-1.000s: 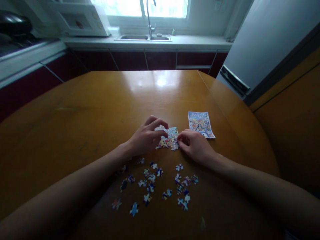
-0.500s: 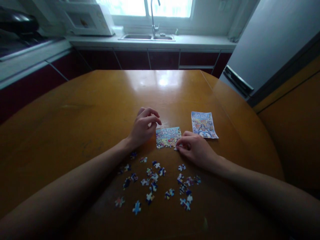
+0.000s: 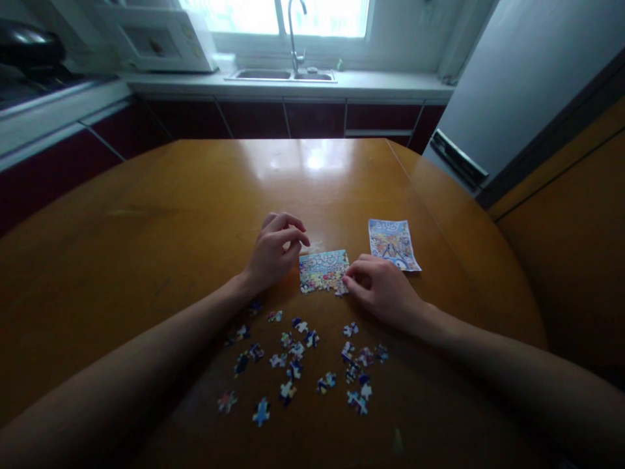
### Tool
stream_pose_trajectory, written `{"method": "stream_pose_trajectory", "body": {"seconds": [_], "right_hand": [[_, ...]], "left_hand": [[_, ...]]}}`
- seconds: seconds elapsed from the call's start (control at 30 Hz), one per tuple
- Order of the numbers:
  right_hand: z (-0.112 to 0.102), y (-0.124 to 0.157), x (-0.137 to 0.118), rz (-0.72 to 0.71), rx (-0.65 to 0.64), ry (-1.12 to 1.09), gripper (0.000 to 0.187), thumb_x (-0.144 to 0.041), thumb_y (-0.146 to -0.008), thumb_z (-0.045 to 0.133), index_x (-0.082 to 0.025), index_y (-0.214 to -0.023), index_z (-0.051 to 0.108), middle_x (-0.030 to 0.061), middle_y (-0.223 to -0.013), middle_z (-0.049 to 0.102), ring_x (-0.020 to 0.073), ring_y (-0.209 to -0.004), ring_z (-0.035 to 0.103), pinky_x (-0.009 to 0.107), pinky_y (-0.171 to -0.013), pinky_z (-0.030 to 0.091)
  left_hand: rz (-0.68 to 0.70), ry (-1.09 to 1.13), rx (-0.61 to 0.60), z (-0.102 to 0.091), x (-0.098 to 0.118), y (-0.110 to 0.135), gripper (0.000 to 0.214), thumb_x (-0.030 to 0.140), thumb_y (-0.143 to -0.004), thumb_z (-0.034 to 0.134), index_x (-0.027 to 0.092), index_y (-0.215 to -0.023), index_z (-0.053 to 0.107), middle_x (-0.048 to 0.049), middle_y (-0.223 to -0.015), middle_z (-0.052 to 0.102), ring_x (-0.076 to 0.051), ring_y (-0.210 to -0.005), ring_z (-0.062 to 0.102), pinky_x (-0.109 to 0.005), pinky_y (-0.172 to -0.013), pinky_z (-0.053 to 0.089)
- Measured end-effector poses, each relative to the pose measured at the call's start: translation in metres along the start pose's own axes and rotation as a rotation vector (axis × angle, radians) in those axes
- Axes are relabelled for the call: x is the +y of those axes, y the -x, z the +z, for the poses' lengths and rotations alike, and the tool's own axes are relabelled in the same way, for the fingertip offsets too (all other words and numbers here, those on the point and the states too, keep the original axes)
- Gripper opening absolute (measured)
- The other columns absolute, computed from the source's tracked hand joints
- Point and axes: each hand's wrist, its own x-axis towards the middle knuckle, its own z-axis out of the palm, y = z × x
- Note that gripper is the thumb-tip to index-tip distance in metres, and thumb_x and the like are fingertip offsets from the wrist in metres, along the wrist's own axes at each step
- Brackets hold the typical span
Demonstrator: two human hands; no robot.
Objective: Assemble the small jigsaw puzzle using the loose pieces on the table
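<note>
A partly joined colourful jigsaw block (image 3: 323,270) lies on the orange-brown table (image 3: 170,215). My left hand (image 3: 271,253) rests at the block's left edge with its fingers curled in a loose fist, and I see nothing in them. My right hand (image 3: 381,286) sits at the block's lower right corner, its fingertips pinched on a small puzzle piece (image 3: 340,290) against the block. Several loose puzzle pieces (image 3: 297,355) are scattered on the table between my forearms.
A printed reference picture (image 3: 391,243) lies flat to the right of the block. Behind the table runs a kitchen counter with a sink and tap (image 3: 293,65) and a microwave (image 3: 156,39). A grey fridge (image 3: 512,85) stands at the right.
My left hand came off the top of the puzzle block and drew back to its left edge, fingers curled. My right hand stayed at the lower right corner.
</note>
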Motion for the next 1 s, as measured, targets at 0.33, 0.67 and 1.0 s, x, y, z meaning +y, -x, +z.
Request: {"method": "stream_pose_trajectory", "body": {"seconds": [0.33, 0.67, 1.0], "right_hand": [[-0.0067, 0.0004, 0.0036, 0.082, -0.080, 0.154, 0.020, -0.021, -0.085, 0.056, -0.020, -0.065, 0.058, 0.0041, -0.067, 0.064, 0.0140, -0.060, 0.053, 0.030, -0.057, 0.034], [-0.0072, 0.0008, 0.0075, 0.065, -0.086, 0.115, 0.022, -0.018, -0.085, 0.057, -0.021, -0.063, 0.054, 0.0028, -0.062, 0.062, 0.0136, -0.057, 0.052, 0.030, -0.055, 0.033], [-0.0080, 0.0009, 0.0087, 0.067, -0.098, 0.097, 0.021, -0.018, -0.084, 0.057, -0.021, -0.064, 0.055, 0.0026, -0.063, 0.063, 0.0135, -0.057, 0.052, 0.030, -0.055, 0.034]], "left_hand": [[-0.072, 0.052, 0.025, 0.0033, -0.0069, 0.0000, 0.024, 0.008, -0.080, 0.054, 0.022, -0.067, 0.068, -0.0014, -0.087, 0.062, -0.017, -0.087, 0.055, -0.038, -0.084, 0.043], [-0.114, 0.075, 0.021, 0.0038, -0.0047, -0.0004, 0.024, 0.008, -0.079, 0.053, 0.022, -0.066, 0.068, -0.0021, -0.085, 0.062, -0.017, -0.088, 0.055, -0.039, -0.085, 0.044], [-0.118, 0.089, 0.018, 0.0054, -0.0079, 0.0013, 0.023, 0.008, -0.080, 0.054, 0.022, -0.068, 0.068, -0.0020, -0.086, 0.062, -0.017, -0.089, 0.055, -0.038, -0.086, 0.044]]}}
